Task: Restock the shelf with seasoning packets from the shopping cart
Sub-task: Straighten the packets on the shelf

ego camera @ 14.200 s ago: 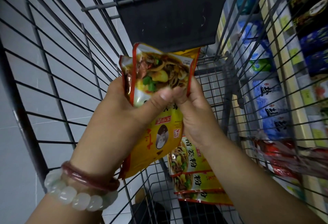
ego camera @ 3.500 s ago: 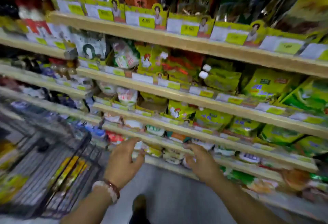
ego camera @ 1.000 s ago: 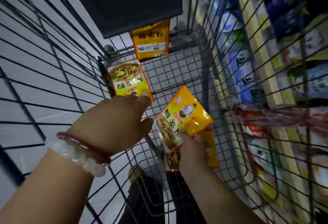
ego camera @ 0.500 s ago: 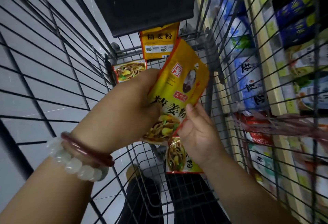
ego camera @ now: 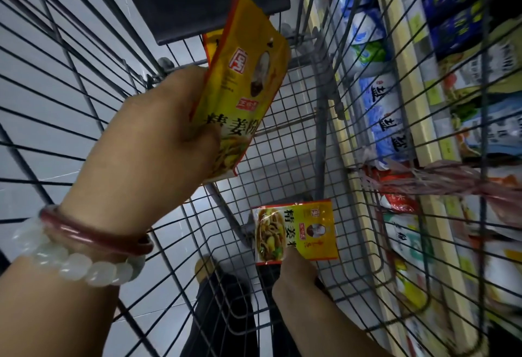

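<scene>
Head view: gathering seasoning packets from the shopping cart point(ego camera: 324, 141).

Half a second on, raised packet point(ego camera: 243, 82) now solely in left hand point(ego camera: 158, 136), pinched tight; right hand point(ego camera: 296, 280) dropped to packet on cart floor point(ego camera: 295, 232), fingers closing on its lower edge. Means a second packet nearly collected before shelving. Readable: 精姜粉 on yellow wrappers; 盐 on blue shelf bags point(ego camera: 384, 108).
</scene>
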